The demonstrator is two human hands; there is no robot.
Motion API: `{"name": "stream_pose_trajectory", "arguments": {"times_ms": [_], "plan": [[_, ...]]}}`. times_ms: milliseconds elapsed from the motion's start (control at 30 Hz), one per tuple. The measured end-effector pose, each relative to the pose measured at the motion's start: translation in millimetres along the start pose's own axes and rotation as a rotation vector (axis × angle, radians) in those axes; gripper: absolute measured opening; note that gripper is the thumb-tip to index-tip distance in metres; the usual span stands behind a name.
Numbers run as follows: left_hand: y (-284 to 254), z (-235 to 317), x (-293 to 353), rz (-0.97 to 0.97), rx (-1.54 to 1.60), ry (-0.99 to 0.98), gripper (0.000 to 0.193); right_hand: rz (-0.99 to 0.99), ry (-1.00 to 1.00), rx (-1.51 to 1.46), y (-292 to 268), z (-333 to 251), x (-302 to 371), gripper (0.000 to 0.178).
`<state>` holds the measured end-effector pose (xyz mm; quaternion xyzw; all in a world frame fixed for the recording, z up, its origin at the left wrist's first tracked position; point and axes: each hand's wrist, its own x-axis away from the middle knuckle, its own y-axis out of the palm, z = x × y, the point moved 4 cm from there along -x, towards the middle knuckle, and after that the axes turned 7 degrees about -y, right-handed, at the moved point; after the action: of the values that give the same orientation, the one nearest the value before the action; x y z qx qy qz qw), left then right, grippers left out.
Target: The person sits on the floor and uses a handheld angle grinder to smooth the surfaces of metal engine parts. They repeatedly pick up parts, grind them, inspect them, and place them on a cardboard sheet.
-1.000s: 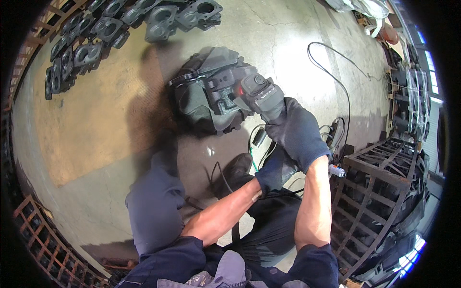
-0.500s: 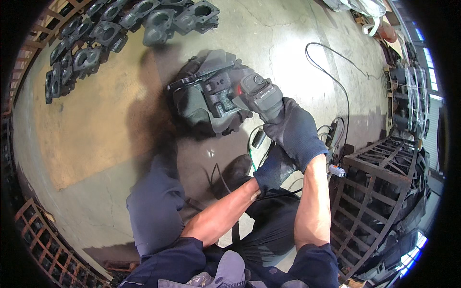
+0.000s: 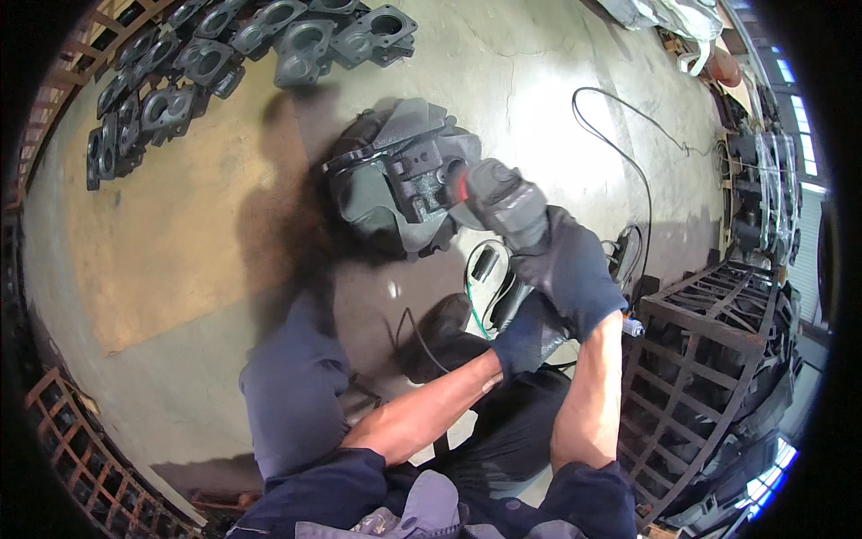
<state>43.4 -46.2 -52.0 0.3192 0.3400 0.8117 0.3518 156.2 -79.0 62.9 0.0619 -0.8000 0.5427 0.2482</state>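
A large dark cast-metal part (image 3: 371, 192) with angular faces and recesses lies on the floor in front of me. At its right side is a dark angle grinder (image 3: 514, 208) with a red ring near its disc end. The disc end is blurred, and I cannot tell whether it touches the casting. My right hand (image 3: 575, 265), in a dark glove, is wrapped round the grinder's body. Lower down, my gloved left hand (image 3: 530, 334) is closed at the tool's rear, partly hidden by my right hand and wrist.
Rows of similar flanged castings (image 3: 211, 61) stand at the far left. A black cable (image 3: 648, 193) loops across the floor on the right, near a rusty metal cage (image 3: 687, 359) of parts. Another metal grate (image 3: 85, 458) is at lower left. My boot (image 3: 449, 314) is close to the casting.
The grinder and both my hands have shifted a little to the right and nearer to me. The casting appears slightly further right in the picture, as the view has moved too.
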Motion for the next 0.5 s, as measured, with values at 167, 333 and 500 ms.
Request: {"name": "stream_pose_trajectory", "arguments": {"times_ms": [167,333,500], "plan": [[0.5,23.3,-10.1,-0.07,0.199,-0.072,0.049,0.074,-0.011,-0.075,-2.3,18.3,-11.8,0.053],[-13.5,23.1,-13.3,-0.016,0.195,-0.143,0.048,0.054,-0.017,-0.043,5.6,12.2,-26.0,0.055],[-15.7,21.0,-9.4,-0.059,0.084,-0.116,0.051,0.014,-0.002,-0.016,5.7,10.8,-22.1,0.057]]}}
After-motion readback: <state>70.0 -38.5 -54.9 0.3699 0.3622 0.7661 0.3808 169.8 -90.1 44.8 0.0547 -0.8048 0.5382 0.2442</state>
